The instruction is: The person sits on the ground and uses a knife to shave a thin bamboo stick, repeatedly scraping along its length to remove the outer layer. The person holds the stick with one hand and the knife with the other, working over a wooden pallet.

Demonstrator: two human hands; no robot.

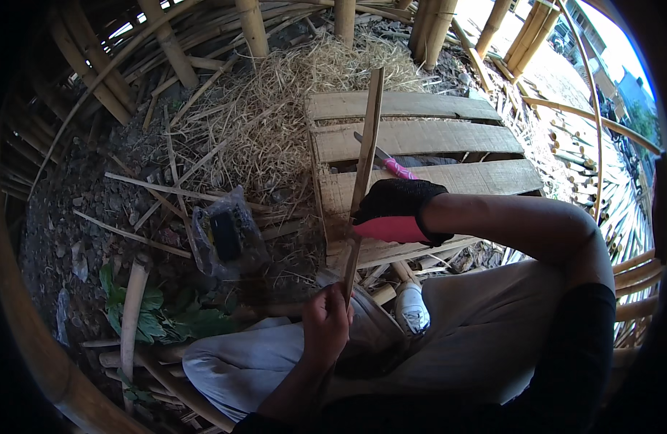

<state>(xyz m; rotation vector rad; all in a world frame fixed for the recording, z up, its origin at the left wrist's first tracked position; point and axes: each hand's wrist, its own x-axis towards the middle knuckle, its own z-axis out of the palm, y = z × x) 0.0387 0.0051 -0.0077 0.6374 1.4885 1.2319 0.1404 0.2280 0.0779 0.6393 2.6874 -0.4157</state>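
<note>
A long, flat bamboo strip (368, 137) stands steeply tilted in front of me, its upper end over the wooden crate. Low on it, my bare left hand (326, 324) is closed around the strip. Higher up, my right hand (395, 213), in a black and pink glove, is closed on the same strip near the crate's front left corner. A knife with a pink patterned handle (400, 168) rests on the slats just beyond the glove. Its blade passes behind the strip, and the glove is close to the handle's end.
The slatted wooden crate (427, 135) stands ahead, with straw-like shavings (275, 116) heaped behind and left. A clear plastic bag with a dark object (227, 235) lies on the ground at left. Leaves (149, 311), bamboo pieces and posts (252, 27) surround me. My shoe (411, 307) is near the crate.
</note>
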